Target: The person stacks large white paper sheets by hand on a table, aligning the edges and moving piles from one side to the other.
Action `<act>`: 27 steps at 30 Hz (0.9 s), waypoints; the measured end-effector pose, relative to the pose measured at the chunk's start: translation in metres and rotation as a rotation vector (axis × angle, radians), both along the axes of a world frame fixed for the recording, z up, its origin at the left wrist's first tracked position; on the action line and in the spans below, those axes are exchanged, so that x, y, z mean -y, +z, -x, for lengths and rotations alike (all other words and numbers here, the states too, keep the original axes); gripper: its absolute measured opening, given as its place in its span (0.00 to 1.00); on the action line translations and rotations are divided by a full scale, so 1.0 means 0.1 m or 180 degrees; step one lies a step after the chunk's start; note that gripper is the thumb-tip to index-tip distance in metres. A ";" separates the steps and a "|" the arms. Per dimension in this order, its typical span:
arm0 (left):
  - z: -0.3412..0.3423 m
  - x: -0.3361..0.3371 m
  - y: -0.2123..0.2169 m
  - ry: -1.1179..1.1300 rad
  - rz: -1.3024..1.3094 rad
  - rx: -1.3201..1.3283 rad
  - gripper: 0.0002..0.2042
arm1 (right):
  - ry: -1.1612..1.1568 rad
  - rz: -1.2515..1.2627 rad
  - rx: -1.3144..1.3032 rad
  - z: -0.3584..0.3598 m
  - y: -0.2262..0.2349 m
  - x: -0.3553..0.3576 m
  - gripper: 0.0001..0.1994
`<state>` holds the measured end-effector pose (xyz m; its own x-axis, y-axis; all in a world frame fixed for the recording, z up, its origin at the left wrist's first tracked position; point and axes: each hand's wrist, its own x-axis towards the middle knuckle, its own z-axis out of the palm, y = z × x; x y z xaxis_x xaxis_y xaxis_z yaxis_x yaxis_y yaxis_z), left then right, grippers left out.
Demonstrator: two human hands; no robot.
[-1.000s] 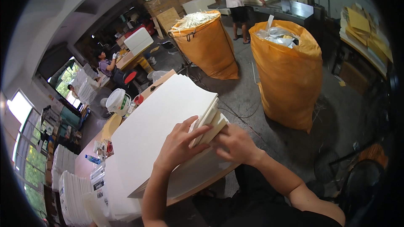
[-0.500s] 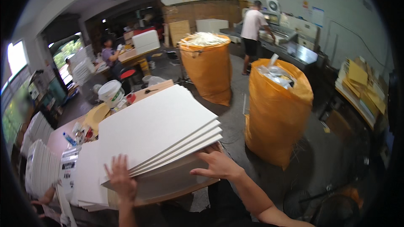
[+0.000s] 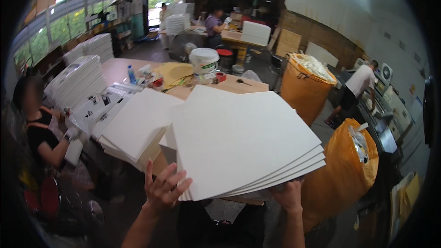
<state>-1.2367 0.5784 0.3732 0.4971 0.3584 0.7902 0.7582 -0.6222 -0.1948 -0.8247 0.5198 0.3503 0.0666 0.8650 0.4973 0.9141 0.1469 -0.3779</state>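
Note:
Several large white boards (image 3: pixel 248 138) lie in a loose stack in front of me, their right and near edges fanned out. My left hand (image 3: pixel 166 187) is at the stack's near left corner, fingers spread and upright along the edge. My right hand (image 3: pixel 289 196) grips the boards from below at the near right corner, its fingers mostly hidden underneath. Left of these boards is another pile of white boards (image 3: pixel 138 121), its edges uneven. Part of a white block shows between the two stacks.
The wooden table (image 3: pixel 257 86) holds a white bucket (image 3: pixel 204 61), a blue bottle (image 3: pixel 132 74), yellow sheets (image 3: pixel 174 72) and scissors (image 3: pixel 243 82). Wrapped board stacks (image 3: pixel 76 80) and a gloved person (image 3: pixel 46 133) are at left. Orange sacks (image 3: pixel 337 174) stand at right.
My view has swung left. My right hand has moved from beside the fanned edges to a grip beneath the boards; my left hand stays by the left corner.

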 end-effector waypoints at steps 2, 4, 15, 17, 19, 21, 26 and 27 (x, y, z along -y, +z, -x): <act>0.10 -0.05 -0.23 0.0506 0.0647 0.1282 0.17 | 0.0084 0.0233 -0.0148 -0.03 0.06 0.01 0.23; 0.22 -0.16 -0.59 0.0430 0.1863 0.3140 0.24 | 0.0102 0.0304 -0.0043 -0.04 0.11 0.02 0.23; -0.34 -0.58 -0.04 -0.2371 0.5075 0.3872 0.30 | 0.0366 0.0912 -0.2248 0.00 0.33 0.08 0.54; -0.21 -0.56 0.05 -0.2258 0.4679 0.3659 0.30 | 0.0894 0.0250 -0.3019 0.09 0.18 -0.09 0.52; 0.01 -0.49 0.10 -0.2101 0.4449 0.3520 0.33 | 0.1622 0.0130 -0.3458 0.38 0.24 -0.19 0.51; 0.32 -0.38 0.03 -0.1897 0.4210 0.3394 0.35 | 0.1981 0.0393 -0.3785 0.64 0.27 -0.24 0.52; 1.22 -0.30 -0.35 -0.1862 0.3202 0.4274 0.30 | 0.2612 0.0869 -0.5193 2.20 0.28 -0.68 0.40; 1.41 -0.37 -0.44 -0.1930 0.3080 0.4557 0.29 | 0.2298 0.1126 -0.5301 2.44 0.32 -0.82 0.35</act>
<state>-1.3777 0.6150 0.3290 -0.0758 0.9430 0.3241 -0.3469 -0.3296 0.8781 -1.0685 0.6017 0.3824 -0.1468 0.9813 0.1245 -0.5874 0.0148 -0.8092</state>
